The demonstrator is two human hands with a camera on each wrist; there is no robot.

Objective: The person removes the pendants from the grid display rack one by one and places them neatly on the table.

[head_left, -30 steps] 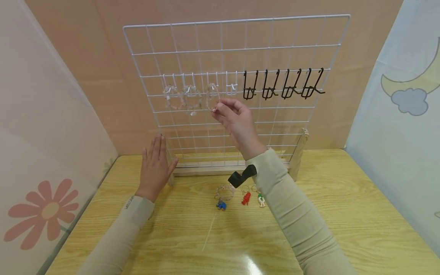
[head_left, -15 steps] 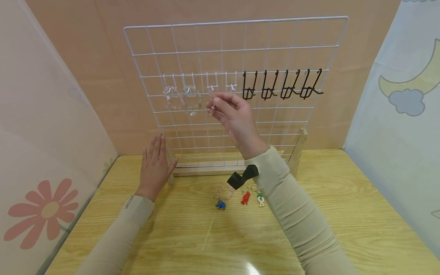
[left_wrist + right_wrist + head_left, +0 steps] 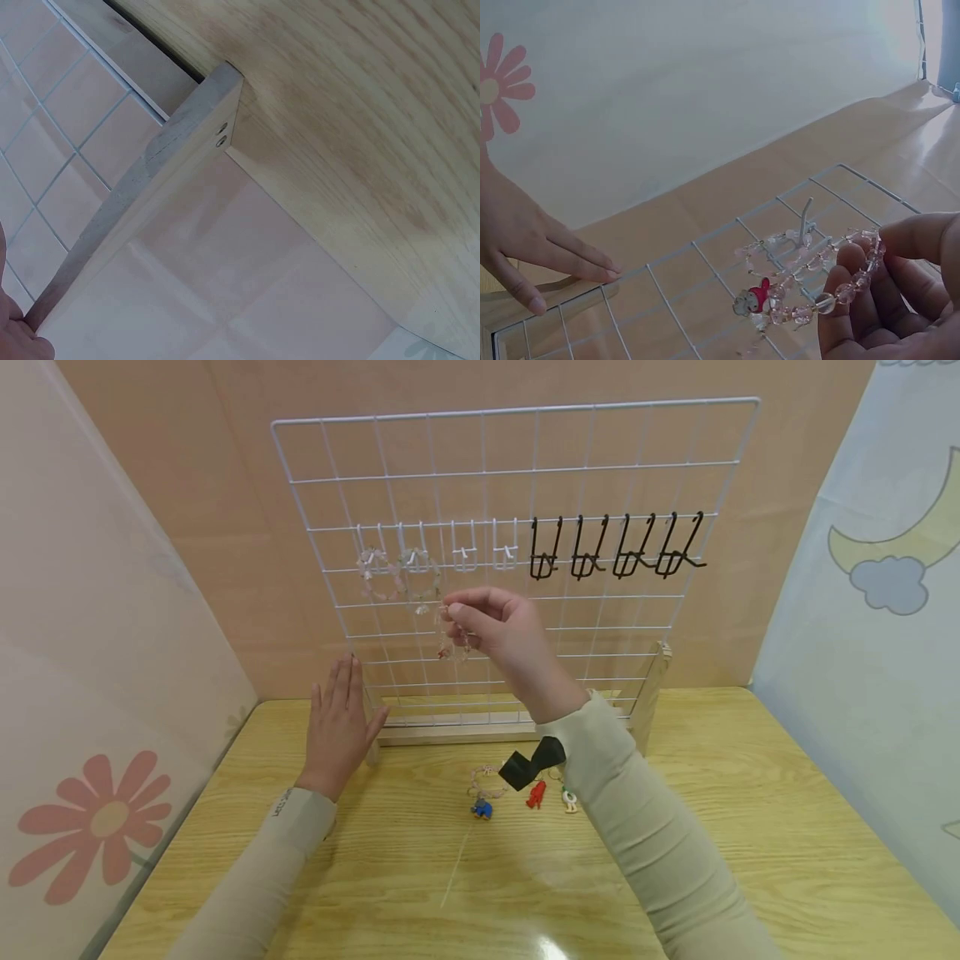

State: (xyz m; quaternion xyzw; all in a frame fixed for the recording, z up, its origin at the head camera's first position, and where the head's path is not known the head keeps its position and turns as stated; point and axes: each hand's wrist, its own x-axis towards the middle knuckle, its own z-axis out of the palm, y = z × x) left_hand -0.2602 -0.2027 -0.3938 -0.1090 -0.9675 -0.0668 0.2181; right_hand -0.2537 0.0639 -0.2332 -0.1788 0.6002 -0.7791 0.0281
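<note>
My right hand (image 3: 510,643) pinches a pink beaded bracelet (image 3: 442,652) between thumb and fingers, in front of the wire grid, below the white hooks. In the right wrist view the bracelet (image 3: 847,292) hangs as a loop with a small red-and-white figure charm (image 3: 756,296). My left hand (image 3: 335,722) rests with straight fingers at the wooden post (image 3: 142,195) on the grid's left side. Two beaded bracelets hang on the leftmost white hooks, one pink (image 3: 382,581) and one pale green (image 3: 431,581). Nothing hangs on the third white hook (image 3: 464,557).
Several black hooks (image 3: 585,556) line the right part of the grid (image 3: 510,468). On the wooden table (image 3: 390,860) lie another pink bracelet (image 3: 480,787), a blue keychain figure (image 3: 482,809), a red one (image 3: 536,794) and a white-and-green one (image 3: 570,800).
The bracelet in my right hand was at the third white hook; it has come off and moved down and slightly left with the hand. My left hand has stayed in place.
</note>
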